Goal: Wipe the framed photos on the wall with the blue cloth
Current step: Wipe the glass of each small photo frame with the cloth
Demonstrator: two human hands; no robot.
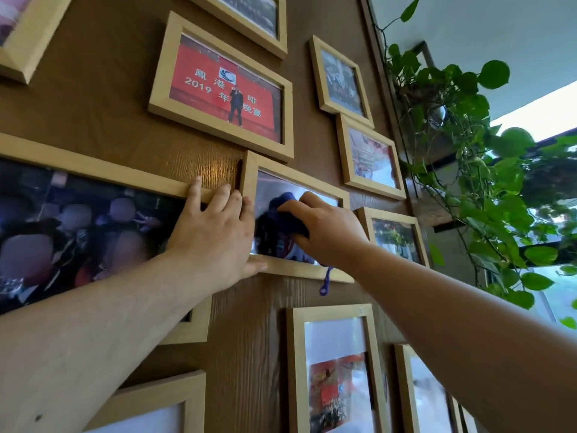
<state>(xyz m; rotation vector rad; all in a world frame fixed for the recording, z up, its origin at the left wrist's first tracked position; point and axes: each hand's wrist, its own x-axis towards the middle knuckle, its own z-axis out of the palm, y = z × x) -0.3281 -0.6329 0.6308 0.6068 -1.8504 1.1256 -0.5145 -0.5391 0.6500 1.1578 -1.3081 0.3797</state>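
Note:
A brown wood-grain wall carries several light wooden photo frames. My right hand (326,228) presses a dark blue cloth (288,218) against the glass of the small middle frame (299,179). A blue loop of the cloth (326,281) hangs below the frame's bottom edge. My left hand (215,232) lies flat on the wall at that frame's left side, fingers spread, thumb under its lower left corner. It also overlaps the right end of the large group photo frame (93,171). The frame with a red photo (223,89) hangs just above.
More frames hang to the right (370,157), lower right (395,235) and below (335,370). A trailing green plant (462,145) hangs at the wall's right edge, close to my right forearm. A bright window lies beyond it.

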